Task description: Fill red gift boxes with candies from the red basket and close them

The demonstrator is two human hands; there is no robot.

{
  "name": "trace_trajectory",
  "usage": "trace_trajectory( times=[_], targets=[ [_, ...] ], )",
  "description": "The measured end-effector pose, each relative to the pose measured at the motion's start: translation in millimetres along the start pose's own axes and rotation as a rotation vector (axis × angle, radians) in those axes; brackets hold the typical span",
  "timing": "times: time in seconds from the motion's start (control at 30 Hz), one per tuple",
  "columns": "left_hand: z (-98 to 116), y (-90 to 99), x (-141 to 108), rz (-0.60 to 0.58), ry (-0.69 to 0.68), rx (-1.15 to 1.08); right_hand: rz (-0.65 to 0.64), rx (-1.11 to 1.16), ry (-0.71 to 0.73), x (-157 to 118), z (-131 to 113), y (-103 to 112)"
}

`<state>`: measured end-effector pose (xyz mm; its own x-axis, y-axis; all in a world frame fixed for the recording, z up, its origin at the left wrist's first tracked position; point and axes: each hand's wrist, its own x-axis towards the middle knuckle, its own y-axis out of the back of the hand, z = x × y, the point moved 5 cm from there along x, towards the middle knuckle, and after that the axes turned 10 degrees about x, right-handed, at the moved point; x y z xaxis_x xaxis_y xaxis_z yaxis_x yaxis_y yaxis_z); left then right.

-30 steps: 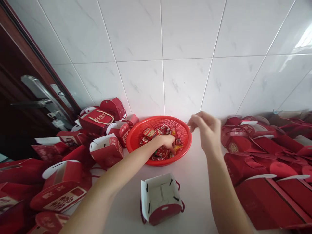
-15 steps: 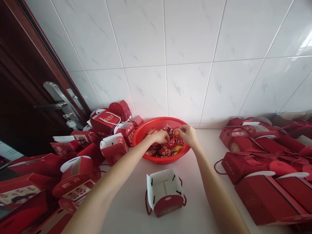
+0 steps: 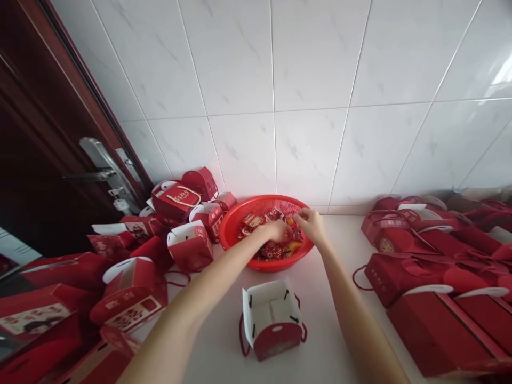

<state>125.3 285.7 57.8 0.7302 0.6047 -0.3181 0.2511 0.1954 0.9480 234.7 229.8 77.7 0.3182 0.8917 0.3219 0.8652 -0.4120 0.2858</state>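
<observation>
Both my hands reach into an oval red plastic basket [image 3: 234, 213] holding wrapped candies [image 3: 273, 250], mostly red with some yellow. My left hand [image 3: 278, 230] is down among the candies near the middle, its fingers closed and partly hidden; what they grip cannot be made out. At the basket's right rim, my right hand [image 3: 311, 224] has its fingertips pinched together, and anything between them is too small to name. Nearer to me stands an open red gift box [image 3: 278, 341] with a white inside and dark red cord handles. No candies show in it.
Many red gift boxes [image 3: 190, 248] crowd the left side, some with open tops. More red boxes [image 3: 436, 330] are packed along the right. A white tiled wall [image 3: 308, 154] rises behind the basket, and a dark door with a metal handle [image 3: 104, 165] is at the left.
My left hand has shifted right and slightly down among the candies, uncovering some on the basket's left side. My right hand stays at the right rim, still pinched. The view has shifted slightly.
</observation>
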Motion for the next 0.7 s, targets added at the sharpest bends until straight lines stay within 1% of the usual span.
trace_trajectory(
  times=[0.07, 0.17, 0.3, 0.37, 0.47, 0.53, 0.7],
  targets=[
    [3.4, -1.5, 4.3, -0.045, 0.025, 0.046, 0.011, 0.011, 0.013, 0.3, -1.3, 0.4],
    [3.5, -5.1, 8.2, -0.075, 0.068, 0.081, 0.014, 0.029, 0.035, 1.4, -0.7, -1.3],
    [-6.0, -9.0, 9.0, -0.029, 0.133, 0.03, 0.007, 0.032, 0.051, 3.2, 4.8, -4.8],
    [-12.2, -8.3, 7.0, 0.027, 0.154, -0.034, -0.009, 0.024, 0.045, 3.6, 8.2, -6.1],
    [-21.7, -2.2, 3.3, 0.154, 0.139, -0.171, -0.035, 0.01, 0.003, 4.5, 14.4, -7.5],
    [-28.2, 4.2, 1.4, 0.247, 0.097, -0.286, -0.03, 0.014, -0.025, 5.5, 18.3, -7.6],
    [-40.4, 19.3, -2.0, 0.449, -0.048, -0.587, -0.003, 0.052, -0.029, 6.9, 20.4, -7.8]
  ],
)
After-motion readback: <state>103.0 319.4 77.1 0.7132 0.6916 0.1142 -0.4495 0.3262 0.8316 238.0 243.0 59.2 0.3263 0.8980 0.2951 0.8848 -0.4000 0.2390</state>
